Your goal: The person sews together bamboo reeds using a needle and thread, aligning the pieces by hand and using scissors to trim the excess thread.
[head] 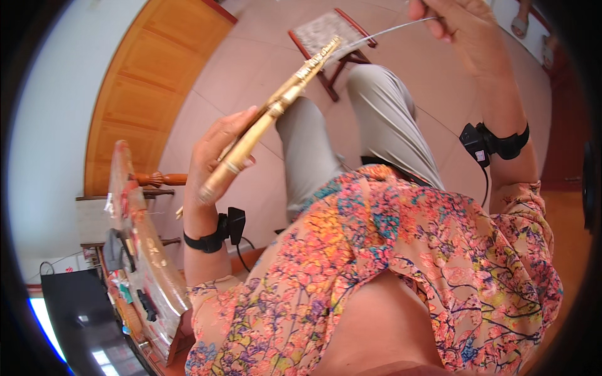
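My left hand (pixel 223 148) is closed around jointed bamboo-like stalks (pixel 244 145), which slant up and away over my knees. Towards the far end, the stalks bear a rough, pale wrapping (pixel 310 66). A thin whitish cord (pixel 400 26) runs from near that end to my right hand (pixel 463 33). At the top right, the fingers of that raised hand pinch the cord, partly cut off by the picture's edge. Motion blurs the far tip, so how the cord is fastened there cannot be made out.
A folding stool (pixel 324 30) with a patterned seat stands beyond my knees. On my left is a plastic-covered table (pixel 160 282) with small items, near a black screen (pixel 70 310). Orange wooden panels (pixel 141 89) line the wall. Another person's slippered foot (pixel 519 26) shows at the upper right.
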Demonstrator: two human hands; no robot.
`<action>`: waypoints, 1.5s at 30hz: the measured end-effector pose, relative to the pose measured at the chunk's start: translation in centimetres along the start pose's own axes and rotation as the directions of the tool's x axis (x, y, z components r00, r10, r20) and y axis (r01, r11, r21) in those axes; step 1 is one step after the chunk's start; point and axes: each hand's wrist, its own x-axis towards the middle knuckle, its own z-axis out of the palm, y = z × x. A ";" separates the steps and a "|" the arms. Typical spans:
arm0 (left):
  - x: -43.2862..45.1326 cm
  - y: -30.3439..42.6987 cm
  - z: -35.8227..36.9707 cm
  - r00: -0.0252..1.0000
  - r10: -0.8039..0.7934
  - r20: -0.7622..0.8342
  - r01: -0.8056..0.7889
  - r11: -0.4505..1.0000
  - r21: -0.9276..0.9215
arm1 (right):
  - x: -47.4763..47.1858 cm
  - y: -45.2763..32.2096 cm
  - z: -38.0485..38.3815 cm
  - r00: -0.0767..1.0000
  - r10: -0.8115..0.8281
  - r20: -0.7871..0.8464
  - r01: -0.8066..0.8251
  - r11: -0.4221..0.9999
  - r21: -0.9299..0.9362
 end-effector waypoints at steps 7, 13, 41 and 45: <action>0.7 -0.9 7.0 0.914 0.348 0.210 -0.400 0.861 0.313 | -2.8 -0.1 -2.5 0.993 0.055 -0.105 -0.096 0.893 -0.439; 1.5 -3.7 8.4 0.884 0.364 0.293 -0.463 0.769 0.441 | -1.7 2.1 -5.4 0.993 0.111 -0.025 -0.113 0.929 -0.352; 5.3 -9.1 13.4 0.820 0.351 0.453 -0.356 0.931 -0.077 | 2.1 5.9 -9.2 0.950 0.101 -0.295 0.050 0.885 0.463; 5.4 -7.3 16.6 0.886 0.349 0.306 -0.435 0.855 0.282 | -0.2 2.8 -3.7 0.955 -0.034 -0.294 0.127 0.944 0.304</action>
